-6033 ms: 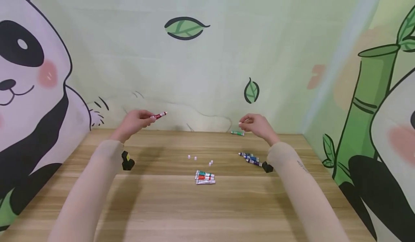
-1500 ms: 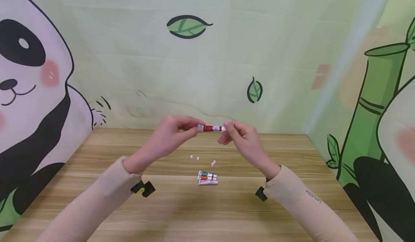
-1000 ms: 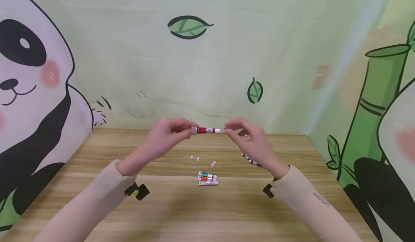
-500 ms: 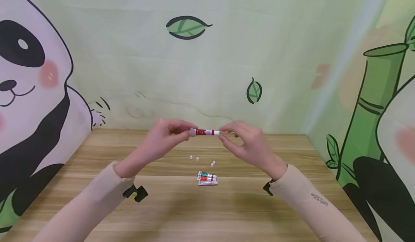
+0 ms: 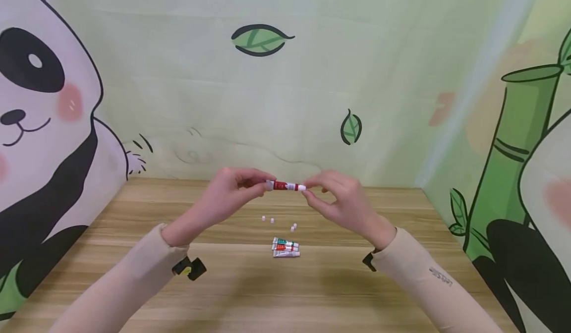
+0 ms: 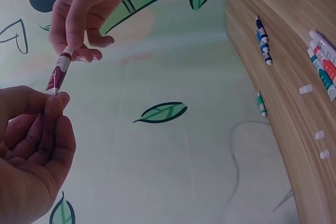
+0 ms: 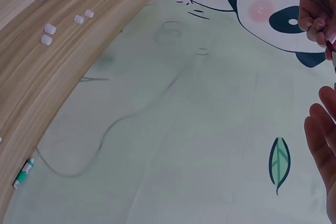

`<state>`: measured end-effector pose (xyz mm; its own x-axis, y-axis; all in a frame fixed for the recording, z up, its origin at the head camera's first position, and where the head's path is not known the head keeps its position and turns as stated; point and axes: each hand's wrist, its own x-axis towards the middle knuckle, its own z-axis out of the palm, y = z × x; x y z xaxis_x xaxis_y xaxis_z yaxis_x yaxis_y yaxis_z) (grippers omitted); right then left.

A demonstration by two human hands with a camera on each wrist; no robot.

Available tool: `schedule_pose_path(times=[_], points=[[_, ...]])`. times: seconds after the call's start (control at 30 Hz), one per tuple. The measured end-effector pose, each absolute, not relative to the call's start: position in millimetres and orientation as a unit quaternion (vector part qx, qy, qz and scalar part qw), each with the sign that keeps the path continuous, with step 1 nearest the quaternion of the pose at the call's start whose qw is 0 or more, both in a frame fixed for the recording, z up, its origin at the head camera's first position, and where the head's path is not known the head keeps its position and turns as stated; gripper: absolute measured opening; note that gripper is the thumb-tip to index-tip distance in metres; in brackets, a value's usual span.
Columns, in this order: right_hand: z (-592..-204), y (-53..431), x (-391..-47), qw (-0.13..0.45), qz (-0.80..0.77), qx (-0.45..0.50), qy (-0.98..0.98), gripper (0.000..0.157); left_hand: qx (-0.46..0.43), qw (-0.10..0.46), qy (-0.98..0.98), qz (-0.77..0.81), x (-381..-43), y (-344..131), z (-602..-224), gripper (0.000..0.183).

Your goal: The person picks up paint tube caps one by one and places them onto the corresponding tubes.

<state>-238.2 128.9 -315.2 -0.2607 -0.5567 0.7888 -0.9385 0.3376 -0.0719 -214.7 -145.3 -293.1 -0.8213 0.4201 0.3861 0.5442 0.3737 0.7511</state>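
Observation:
A small red-and-white paint tube (image 5: 285, 186) is held level above the table's far part. My left hand (image 5: 229, 194) pinches its flat crimped end between thumb and fingers. At the opposite end my right hand (image 5: 343, 199) has thumb and forefinger on the white cap (image 5: 302, 188), its other fingers loosely bent. In the left wrist view, the paint tube (image 6: 59, 72) spans the gap between the left hand (image 6: 37, 145) and the right hand (image 6: 89, 14). The right wrist view catches both hands only at its right edge, with the tube mostly cut off.
Below the hands lie several loose white caps (image 5: 272, 220). Nearer are three paint tubes (image 5: 286, 248) side by side, one teal, one red, one pale. The left wrist view shows dark blue tubes (image 6: 263, 40) and a green tube (image 6: 261, 104) on the wooden table (image 5: 250, 293).
Six seconds ago the hands were apart, the right one holding a small white piece. They came together at the red tube; the right fingers left its capped tip briefly, then returned to it.

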Motion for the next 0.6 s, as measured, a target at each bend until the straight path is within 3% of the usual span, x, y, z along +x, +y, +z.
schedule_pose_path(times=[0.27, 0.47, 0.6], points=[[-313.6, 131.2, -237.9, 0.304, 0.312, 0.498, -0.75, 0.023, -0.309, 0.079, -0.824, -0.467, -217.4, -141.9, -291.0, 0.015], [-316.5, 132.0, -235.8, 0.264, 0.344, 0.486, -0.759, 0.006, -0.313, 0.078, -0.826, -0.463, -214.8, -140.2, -291.6, 0.015], [-318.8, 130.8, -234.1, 0.252, 0.359, 0.469, -0.767, 0.003, -0.311, 0.081, -0.828, -0.46, -213.1, -139.2, -292.4, 0.016]])
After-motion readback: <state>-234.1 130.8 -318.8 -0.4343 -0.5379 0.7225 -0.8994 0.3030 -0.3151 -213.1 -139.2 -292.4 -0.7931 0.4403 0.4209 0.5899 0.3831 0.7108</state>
